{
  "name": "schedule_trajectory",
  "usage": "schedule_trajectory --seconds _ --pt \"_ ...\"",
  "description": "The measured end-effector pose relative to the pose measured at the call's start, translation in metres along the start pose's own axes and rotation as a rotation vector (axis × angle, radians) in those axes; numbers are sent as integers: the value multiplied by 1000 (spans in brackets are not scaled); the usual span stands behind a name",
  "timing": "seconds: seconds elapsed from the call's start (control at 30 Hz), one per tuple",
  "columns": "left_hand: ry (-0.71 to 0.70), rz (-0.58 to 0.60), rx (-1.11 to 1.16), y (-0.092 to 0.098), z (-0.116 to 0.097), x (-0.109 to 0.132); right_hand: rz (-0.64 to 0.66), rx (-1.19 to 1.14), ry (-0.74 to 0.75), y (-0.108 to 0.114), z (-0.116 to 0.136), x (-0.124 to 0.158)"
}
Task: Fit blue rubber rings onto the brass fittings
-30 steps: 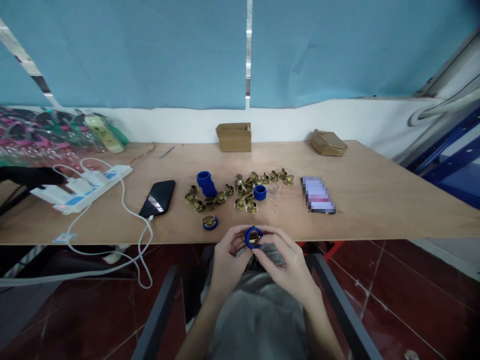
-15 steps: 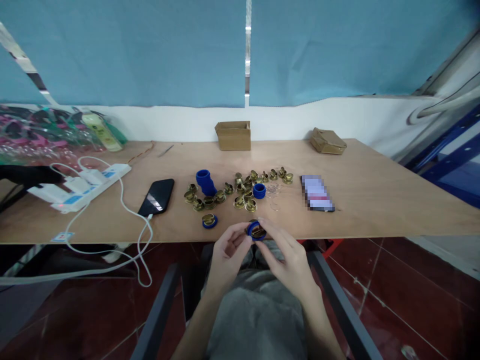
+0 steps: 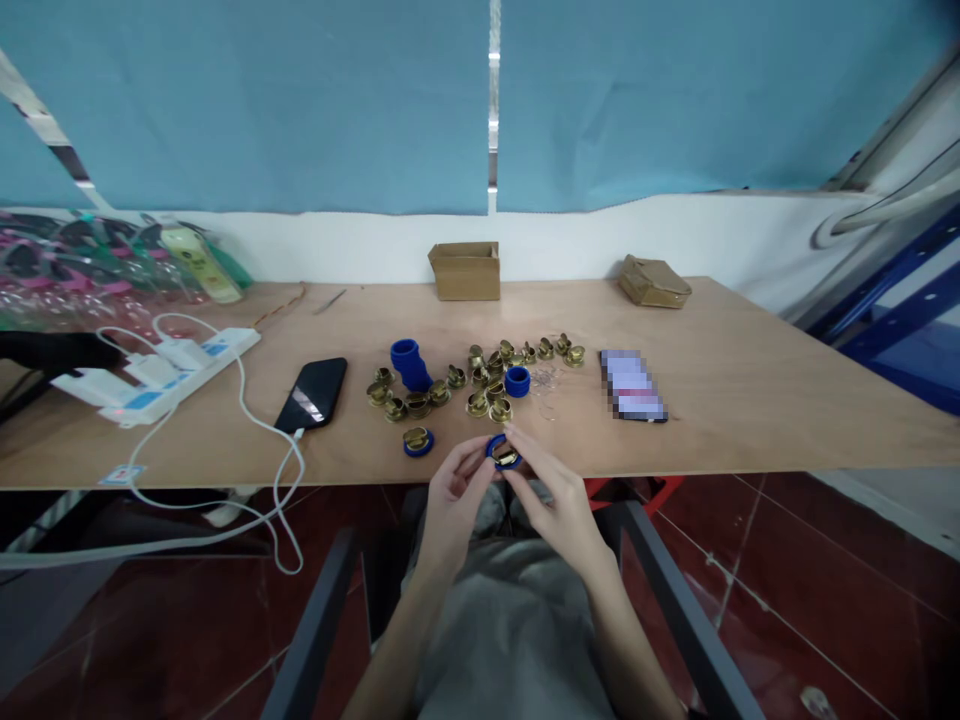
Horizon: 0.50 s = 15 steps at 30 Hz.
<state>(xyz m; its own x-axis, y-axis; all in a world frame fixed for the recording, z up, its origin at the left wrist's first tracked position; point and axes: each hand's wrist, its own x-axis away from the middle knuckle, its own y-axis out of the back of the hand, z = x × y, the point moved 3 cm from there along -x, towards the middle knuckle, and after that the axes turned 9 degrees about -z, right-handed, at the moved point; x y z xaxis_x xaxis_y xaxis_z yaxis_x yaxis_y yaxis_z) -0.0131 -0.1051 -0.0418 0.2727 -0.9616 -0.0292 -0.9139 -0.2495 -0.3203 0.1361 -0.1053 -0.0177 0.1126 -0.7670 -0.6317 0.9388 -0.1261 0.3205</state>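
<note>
Left hand [image 3: 452,492] and right hand [image 3: 553,492] at near edge of table [image 3: 750,400] — fingers part-curled, pinching blue ring [image 3: 490,452] with brass fitting [image 3: 506,457] inside from both sides, presumably for steadiness. Beyond: loose brass fittings [image 3: 418,404], blue ring stack [image 3: 412,368], probably grouped for reach. Far left: bottle [image 3: 199,262] — label illegible.

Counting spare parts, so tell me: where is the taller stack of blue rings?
In the head view, the taller stack of blue rings is on the table slightly left of centre, just behind some brass pieces and right of the black phone.
</note>
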Motion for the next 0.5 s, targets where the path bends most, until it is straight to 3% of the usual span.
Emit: schedule_trajectory --seconds 0.33,0.5 --pt "50 -55 37 0 1 -1 30 -53 -111 -1 -4 -2" --pt "80 -28 74 -1 2 -1 36 -43 -86 -2 -5 -3"
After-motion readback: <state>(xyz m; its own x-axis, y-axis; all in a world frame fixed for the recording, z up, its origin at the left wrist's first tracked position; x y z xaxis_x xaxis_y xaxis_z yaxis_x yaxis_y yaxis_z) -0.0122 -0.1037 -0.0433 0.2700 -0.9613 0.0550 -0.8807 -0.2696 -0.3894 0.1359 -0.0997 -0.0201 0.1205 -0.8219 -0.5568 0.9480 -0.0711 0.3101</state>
